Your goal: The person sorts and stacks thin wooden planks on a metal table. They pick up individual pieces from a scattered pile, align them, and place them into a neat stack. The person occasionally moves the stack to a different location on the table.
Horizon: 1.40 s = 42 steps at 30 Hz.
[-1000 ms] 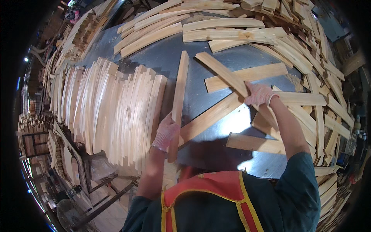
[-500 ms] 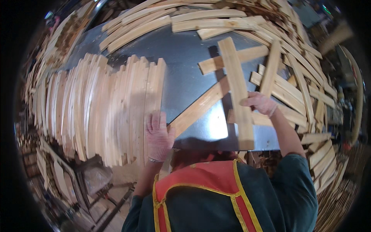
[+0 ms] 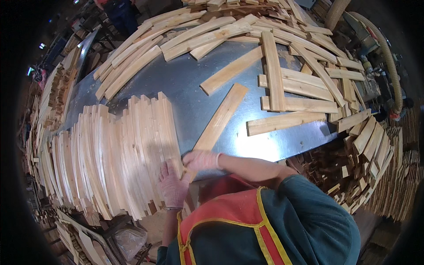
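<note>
Head view: right hand (image 3: 201,160) clamped near the close end of a board (image 3: 221,115), which slants away over the table (image 3: 176,84); left hand (image 3: 173,187) just beside that end, fingers extended against the stack (image 3: 132,154). Left touching the board? I can't tell.

Left hand (image 3: 173,189) against row of boards (image 3: 126,154); right hand (image 3: 199,160) gripping slanted board (image 3: 222,115) near lower end

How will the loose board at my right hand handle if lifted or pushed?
The board should be stiff, since it looks like solid, fairly thick wood. It probably won't roll, with its broad face up. It may slide readily: the tabletop looks smooth and shiny.
</note>
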Motion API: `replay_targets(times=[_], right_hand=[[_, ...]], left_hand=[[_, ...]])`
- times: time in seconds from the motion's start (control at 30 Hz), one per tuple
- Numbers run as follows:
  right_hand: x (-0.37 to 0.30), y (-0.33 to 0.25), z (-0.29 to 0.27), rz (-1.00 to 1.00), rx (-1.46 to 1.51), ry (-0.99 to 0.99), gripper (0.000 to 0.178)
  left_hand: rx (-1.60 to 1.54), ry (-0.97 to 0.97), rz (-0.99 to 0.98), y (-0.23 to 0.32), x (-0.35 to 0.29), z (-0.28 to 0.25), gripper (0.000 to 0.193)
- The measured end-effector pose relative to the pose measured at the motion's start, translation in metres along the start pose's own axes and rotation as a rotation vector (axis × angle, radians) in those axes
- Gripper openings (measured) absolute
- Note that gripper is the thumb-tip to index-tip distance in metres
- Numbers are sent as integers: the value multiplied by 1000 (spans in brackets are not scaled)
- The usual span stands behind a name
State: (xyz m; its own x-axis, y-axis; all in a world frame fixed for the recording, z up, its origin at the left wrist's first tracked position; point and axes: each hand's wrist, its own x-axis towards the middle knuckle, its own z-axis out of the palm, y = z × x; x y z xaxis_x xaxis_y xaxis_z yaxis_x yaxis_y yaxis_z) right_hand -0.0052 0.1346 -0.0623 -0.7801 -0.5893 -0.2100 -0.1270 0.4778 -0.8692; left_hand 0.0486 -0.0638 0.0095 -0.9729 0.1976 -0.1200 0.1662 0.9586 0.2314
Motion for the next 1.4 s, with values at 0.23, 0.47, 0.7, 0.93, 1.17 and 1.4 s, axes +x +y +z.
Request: replay_targets(times=[0.23, 0.47, 0.7, 0.93, 1.17, 1.4], right_hand=[[-125, 85, -216, 539, -454, 839, 47], [-168, 147, -287, 939, -651, 809, 83], [-168, 82, -227, 568, 253, 906, 90], [-123, 21, -26, 552, 246, 129, 65], [-48, -15, 19, 132, -25, -73, 49], [-216, 56, -151, 336, -833, 409, 52]], left_hand=[[297, 264, 217, 37, 9, 41, 95], [57, -154, 97, 91, 94, 69, 100], [-1532, -359, -281, 33, 69, 67, 63], [-1382, -336, -495, 35, 23, 47, 51], [41, 198, 123, 28, -4, 22, 64], [-13, 54, 133, 6, -11, 25, 75]])
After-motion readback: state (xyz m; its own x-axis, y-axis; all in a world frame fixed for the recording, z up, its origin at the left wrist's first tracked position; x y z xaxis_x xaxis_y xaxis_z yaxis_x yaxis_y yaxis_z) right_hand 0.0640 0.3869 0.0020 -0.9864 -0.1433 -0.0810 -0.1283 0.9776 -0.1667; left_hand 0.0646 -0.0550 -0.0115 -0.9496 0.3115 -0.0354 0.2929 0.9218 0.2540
